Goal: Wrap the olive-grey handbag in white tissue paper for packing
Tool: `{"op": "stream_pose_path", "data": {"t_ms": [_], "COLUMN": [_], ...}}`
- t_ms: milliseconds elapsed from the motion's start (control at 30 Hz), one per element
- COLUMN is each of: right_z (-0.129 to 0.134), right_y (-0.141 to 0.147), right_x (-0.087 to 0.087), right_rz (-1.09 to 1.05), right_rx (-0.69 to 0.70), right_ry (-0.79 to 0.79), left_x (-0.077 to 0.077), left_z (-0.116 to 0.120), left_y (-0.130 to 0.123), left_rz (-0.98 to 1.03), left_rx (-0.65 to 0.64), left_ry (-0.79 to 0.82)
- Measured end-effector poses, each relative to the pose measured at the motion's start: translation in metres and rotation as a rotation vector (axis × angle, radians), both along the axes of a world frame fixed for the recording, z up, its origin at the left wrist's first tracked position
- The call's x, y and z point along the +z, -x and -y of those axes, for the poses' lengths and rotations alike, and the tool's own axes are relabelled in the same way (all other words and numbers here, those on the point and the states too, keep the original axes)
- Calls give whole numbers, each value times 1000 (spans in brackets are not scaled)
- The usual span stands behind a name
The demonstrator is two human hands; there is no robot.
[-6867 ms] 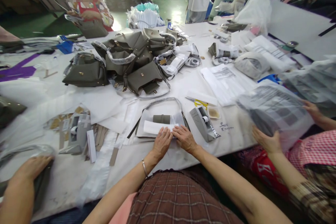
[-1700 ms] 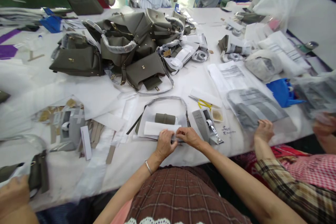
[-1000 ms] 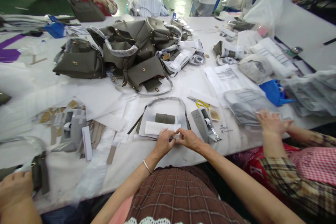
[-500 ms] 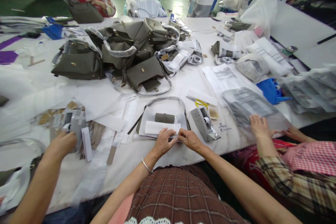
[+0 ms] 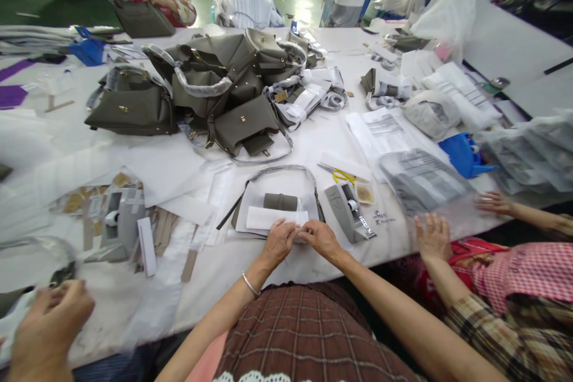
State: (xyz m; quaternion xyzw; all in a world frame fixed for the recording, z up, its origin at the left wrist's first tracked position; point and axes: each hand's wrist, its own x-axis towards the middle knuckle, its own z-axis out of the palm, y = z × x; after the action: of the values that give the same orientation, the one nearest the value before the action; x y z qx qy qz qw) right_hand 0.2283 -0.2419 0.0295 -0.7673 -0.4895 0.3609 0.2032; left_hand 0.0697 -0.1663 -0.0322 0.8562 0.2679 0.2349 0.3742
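One sheet-covered bag is lying at and beyond the fingertips of left hand and right hand, which are bunching together, seemingly for fine control, anything pinched being indiscernible; one tape dispenser is sitting rightward, presumably for reach.

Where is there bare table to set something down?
Bare table lies between the heaped bags and yellow scissors, and at the front between the brown strip and left hand. Crowded: around the left tape dispenser and cardboard pieces.

Both hands meet at the near edge of the white-covered bag, left of the gray tape dispenser.
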Motion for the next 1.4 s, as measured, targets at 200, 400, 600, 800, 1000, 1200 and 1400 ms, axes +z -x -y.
{"op": "stream_pose_path", "data": {"t_ms": [200,400,600,800,1000,1200,1400], "right_z": [1,-9,-10,-16,-21,-27,-32], "right_y": [-6,-9,-12,-12,-9,-10,-12], "right_x": [-1,1,-16,-24,-26,-28,-27], "right_rz": [-61,33,18,114,128,134,108], "right_rx": [27,76,13,6,-43,-61,-92], "right_ry": [47,127,32,-37,34,97,137], "left_x": [10,26,15,9,4,7,5], "left_z": [0,-2,3,6,8,8,21], "left_y": [-2,-5,-12,-18,-21,2,15], "left_rz": [-19,-63,-76,-113,-146,-33,-180], "left_rx": [18,62,188,219,220,-35,-226], "left_ry": [-36,68,48,-23,-167,-388,-595]}}
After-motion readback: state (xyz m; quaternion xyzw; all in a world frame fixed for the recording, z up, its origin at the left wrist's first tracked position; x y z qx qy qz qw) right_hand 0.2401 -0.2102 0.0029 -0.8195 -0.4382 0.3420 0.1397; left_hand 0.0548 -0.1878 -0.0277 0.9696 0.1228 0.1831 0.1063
